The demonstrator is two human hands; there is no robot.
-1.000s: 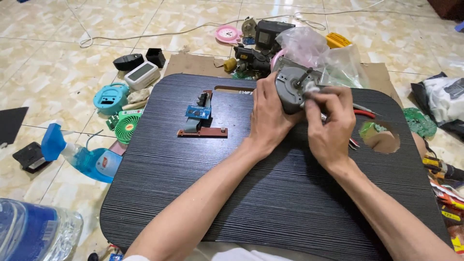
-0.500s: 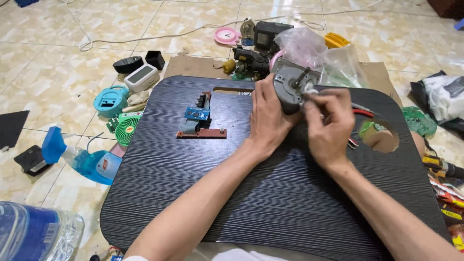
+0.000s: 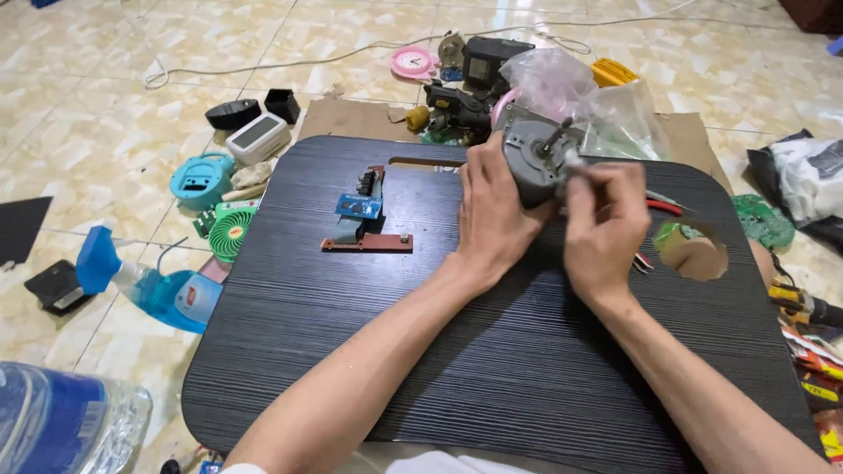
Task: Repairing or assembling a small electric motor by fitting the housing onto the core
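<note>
Grey round motor (image 3: pixel 527 162) held above far edge of black bench (image 3: pixel 439 351), shaft pointing up and away. Left hand (image 3: pixel 492 215) wraps motor from near side, grip clamped on its body. Right hand (image 3: pixel 606 224) pinches small metal part at motor's right side, grip closed on it. Compared with a second ago: motor tilted slightly, right hand shifted closer in; work on shaft end seemingly ongoing. Left of motor: brown circuit board (image 3: pixel 367 224) on bench. Beyond motor: clear plastic bag (image 3: pixel 606 110). Far left, on floor: blue spray bottle (image 3: pixel 145 285), green mini fan (image 3: pixel 230 233).
</note>
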